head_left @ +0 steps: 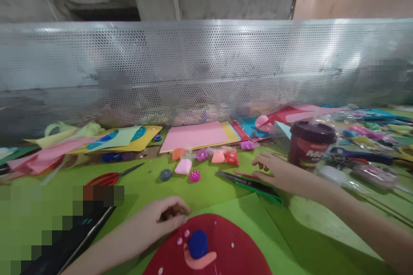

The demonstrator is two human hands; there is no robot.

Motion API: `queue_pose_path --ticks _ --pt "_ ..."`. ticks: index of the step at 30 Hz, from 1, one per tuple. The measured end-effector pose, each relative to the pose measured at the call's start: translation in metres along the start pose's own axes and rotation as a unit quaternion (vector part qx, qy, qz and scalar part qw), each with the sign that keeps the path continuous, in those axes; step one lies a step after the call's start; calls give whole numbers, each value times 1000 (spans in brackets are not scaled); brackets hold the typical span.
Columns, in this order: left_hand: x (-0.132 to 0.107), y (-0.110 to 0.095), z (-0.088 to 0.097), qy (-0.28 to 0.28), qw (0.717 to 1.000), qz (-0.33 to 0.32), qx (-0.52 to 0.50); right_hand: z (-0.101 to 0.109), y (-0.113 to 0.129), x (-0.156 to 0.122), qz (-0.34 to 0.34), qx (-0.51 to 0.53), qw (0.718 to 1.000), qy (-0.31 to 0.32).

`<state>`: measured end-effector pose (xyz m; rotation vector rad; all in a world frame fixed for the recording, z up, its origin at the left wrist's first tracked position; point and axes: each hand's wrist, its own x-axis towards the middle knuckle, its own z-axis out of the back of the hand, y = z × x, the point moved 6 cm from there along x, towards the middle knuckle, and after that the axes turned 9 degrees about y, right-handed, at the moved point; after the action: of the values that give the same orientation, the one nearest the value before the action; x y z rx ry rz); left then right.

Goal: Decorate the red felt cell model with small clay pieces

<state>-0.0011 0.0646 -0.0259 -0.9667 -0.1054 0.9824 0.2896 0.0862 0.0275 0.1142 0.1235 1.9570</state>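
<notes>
- At the near edge of the table [138, 189], a red rounded sheet [226, 234] is laid over a light green sheet [251, 212], its lower part cut off from view.
- On the red sheet, a blue disc [198, 244] is set against a curved pink strip [196, 263], with small pink and white dots scattered around.
- By its upper left rim, the left hand [172, 215] is placed with fingers loosely curled; whether the rim is pinched cannot be told.
- Over the tools, the right hand [271, 169] is held with fingers slack and parted, nothing seen grasped; contact with the thin pink stick [245, 175] cannot be made out.
- Best steadied lightly by its rim, the red sheet should be spared pressure on the dots; the grey utility knife [232, 179] beside the stick should be avoided at its tip.
- Between the hands, open room is left; it is bounded beyond by clay packets [183, 166], at left by red-handled scissors [108, 178], at right by a lidded cup [309, 144].
</notes>
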Motion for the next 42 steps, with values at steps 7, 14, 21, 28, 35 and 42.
queue_pose_path --ticks 7,14,21,28,35,42 --pt "2 8 -1 9 1000 10 -5 -13 22 0 21 19 996 81" --pt "0 5 -1 13 1000 8 -13 -8 32 6 111 -59 992 17" --pt "-1 -2 1 10 1000 11 -9 -5 5 21 153 -121 978 -74" --pt "-3 -7 2 13 1000 8 -11 -15 -4 23 149 -97 978 -106" --pt "-10 -20 6 8 1000 6 -12 -18 -2 19 141 -51 982 -111" --pt "-17 -26 10 73 994 -60 47 -34 -5 26 152 -41 984 -89"
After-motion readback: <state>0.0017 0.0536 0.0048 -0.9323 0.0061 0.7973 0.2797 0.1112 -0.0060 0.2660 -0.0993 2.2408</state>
